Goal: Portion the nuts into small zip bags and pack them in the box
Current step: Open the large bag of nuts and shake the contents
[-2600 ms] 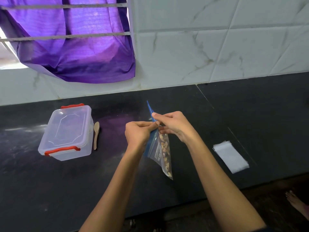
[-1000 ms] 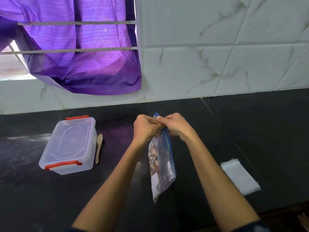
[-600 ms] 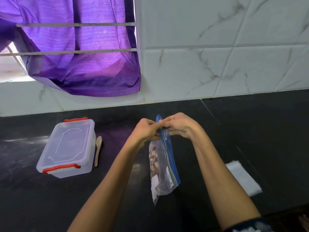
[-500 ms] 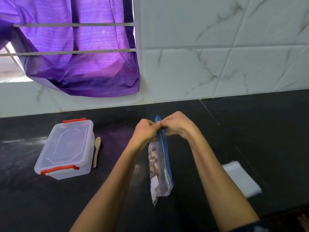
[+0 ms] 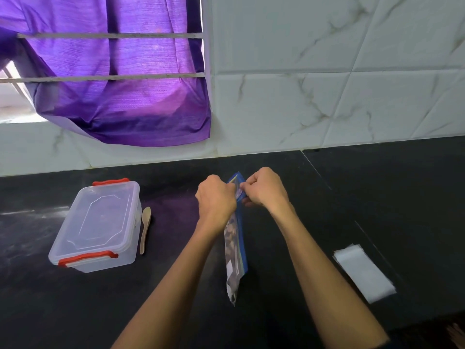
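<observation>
Above a black counter (image 5: pixel 377 197), we hold the nut bag (image 5: pixel 235 245) up by its top edge, our left hand (image 5: pixel 216 197) and right hand (image 5: pixel 266 190) both curled tight and pinching the blue strip from either side, knuckles nearly meeting. Below the grip the bag hangs edge-on to us, its clear face showing brown nuts, a white label low down, and its bottom corner pointing down toward the counter; we cannot tell whether the corner touches the surface. Nearest us, our two bare forearms rise from the bottom of the frame and converge on that pinch. To the right of the grip and closer to us, a flat stack of small clear zip bags (image 5: pixel 363 273) lies on the counter, well apart from the hanging bag. To the left of the grip sits the clear plastic box (image 5: pixel 98 225), lid on, red clasps at its near and far ends, with a wooden spoon (image 5: pixel 145 229) lying just beside its right wall. Beyond our hands the counter meets a white marbled tile wall (image 5: pixel 327 84), and up and to the left a purple cloth (image 5: pixel 120 84) drapes over two rails.
</observation>
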`<state>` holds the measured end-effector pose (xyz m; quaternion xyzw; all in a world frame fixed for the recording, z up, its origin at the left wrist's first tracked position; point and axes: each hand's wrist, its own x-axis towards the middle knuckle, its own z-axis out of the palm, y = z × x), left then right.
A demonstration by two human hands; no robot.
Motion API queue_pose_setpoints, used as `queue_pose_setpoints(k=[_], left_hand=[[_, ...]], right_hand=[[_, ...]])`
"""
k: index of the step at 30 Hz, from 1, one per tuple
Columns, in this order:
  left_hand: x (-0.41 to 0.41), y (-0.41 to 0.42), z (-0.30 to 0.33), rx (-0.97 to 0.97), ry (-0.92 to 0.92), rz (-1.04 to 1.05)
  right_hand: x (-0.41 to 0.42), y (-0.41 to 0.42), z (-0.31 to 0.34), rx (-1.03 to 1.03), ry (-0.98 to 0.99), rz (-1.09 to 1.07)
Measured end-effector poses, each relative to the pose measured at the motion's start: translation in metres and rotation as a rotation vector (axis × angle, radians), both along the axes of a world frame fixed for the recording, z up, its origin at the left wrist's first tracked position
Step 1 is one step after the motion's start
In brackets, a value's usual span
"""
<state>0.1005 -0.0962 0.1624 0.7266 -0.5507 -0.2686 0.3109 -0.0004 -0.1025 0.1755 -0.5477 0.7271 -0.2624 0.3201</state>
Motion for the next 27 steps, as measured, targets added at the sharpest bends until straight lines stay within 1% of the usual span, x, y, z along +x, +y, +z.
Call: queue_pose_setpoints(k=[4,5,8,10,12,14,16,18,20,22,24,27], left_hand=[[0.005,0.001,0.004,-0.021,-0.006,-0.08],[0.007,0.002,0.004,-0.029,0.008,-0.095],[0.014,0.002,0.002,-0.075,0.066,-0.109],[0.015,0.004,0.002,-0.106,0.088,-0.127],[0.014,0.007,0.002,-0.081,0.069,-0.19],[0.01,0.01,0.005,0.004,-0.03,-0.252],[0.01,0.012,0.008,0.058,-0.065,-0.275],[0.012,0.012,0.01,0.066,-0.046,-0.24],[0.015,0.013,0.012,0.036,-0.021,-0.199],[0.015,0.017,0.015,0.018,-0.008,-0.175],[0.016,0.02,0.017,0.013,-0.04,-0.153],[0.026,0.018,0.015,-0.024,-0.117,-0.062]], right_hand=[[-0.004,0.007,0.011,0.095,-0.274,0.043],[-0.004,0.009,0.014,0.132,-0.315,0.061],[-0.004,0.014,0.022,0.222,-0.359,0.126],[-0.003,0.014,0.022,0.195,-0.369,0.108],[-0.001,0.013,0.019,0.132,-0.293,0.058],[0.001,0.012,0.015,0.052,-0.121,0.05],[0.004,0.013,0.013,-0.022,0.005,0.065],[0.007,0.014,0.013,-0.023,0.002,0.076],[0.009,0.015,0.014,0.012,-0.059,0.08],[0.009,0.015,0.014,0.063,-0.074,0.104],[0.006,0.015,0.012,0.072,-0.019,0.1],[-0.006,0.016,0.011,-0.022,0.171,0.004]])
